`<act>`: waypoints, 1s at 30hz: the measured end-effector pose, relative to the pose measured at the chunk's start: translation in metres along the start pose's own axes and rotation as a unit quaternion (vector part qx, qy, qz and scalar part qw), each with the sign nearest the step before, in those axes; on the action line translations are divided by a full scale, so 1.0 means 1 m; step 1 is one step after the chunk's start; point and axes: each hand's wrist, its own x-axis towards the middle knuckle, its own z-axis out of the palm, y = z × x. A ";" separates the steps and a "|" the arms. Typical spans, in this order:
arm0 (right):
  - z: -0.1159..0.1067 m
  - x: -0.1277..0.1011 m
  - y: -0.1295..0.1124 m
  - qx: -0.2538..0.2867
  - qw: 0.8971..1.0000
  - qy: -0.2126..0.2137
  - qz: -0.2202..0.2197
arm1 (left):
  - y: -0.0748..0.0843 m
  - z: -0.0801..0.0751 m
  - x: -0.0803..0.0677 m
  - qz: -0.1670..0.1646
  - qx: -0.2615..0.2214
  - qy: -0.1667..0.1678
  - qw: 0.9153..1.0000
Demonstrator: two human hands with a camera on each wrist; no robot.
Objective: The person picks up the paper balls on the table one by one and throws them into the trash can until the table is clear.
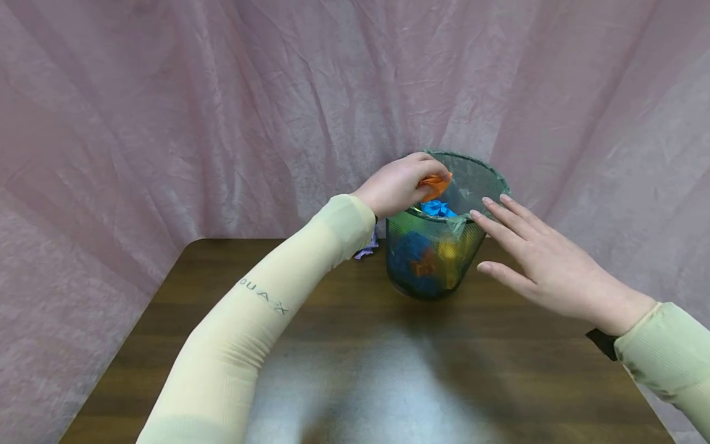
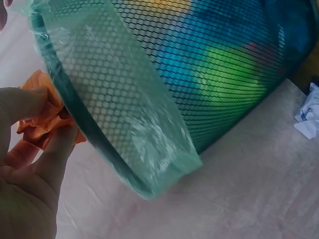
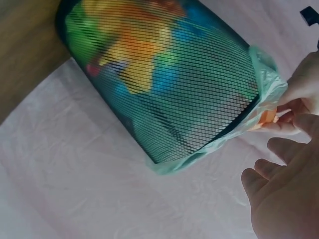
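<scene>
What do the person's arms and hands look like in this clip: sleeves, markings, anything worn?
Both arms are covered to the wrist by snug, pale yellow-green sleeves; the left sleeve carries small grey lettering along the forearm, and the right sleeve looks finely ribbed. A dark band sits at the right wrist. The left hand and right hand are bare: no gloves, and no rings visible.
</scene>
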 end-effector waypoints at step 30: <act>0.019 -0.008 -0.022 0.005 0.999 -0.004 -0.045 | -0.059 -0.005 -0.042 -0.099 0.029 0.041 0.994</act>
